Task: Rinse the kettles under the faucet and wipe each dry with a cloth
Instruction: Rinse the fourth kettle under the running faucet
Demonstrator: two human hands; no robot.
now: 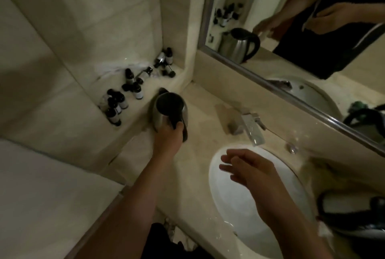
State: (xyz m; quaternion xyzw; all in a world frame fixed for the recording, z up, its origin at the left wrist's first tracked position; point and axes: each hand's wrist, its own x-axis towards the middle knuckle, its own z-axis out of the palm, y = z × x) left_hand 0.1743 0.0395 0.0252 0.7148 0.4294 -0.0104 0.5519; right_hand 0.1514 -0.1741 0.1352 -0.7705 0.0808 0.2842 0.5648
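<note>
A steel kettle (166, 108) with a black lid and handle stands on the counter left of the sink, near the wall ledge. My left hand (169, 136) grips its black handle. My right hand (248, 167) hovers over the white sink basin (225, 196) with fingers relaxed and spread, holding nothing. The chrome faucet (253, 128) stands at the back of the basin; I see no water running. A second kettle (354, 212) with a black handle lies at the right edge of the counter, partly cut off.
Several small dark bottles (125, 96) crowd the ledge in the left corner. A mirror (312, 39) runs along the back wall and reflects the kettle and a person's arms. A marble counter (198, 112) surrounds the sink.
</note>
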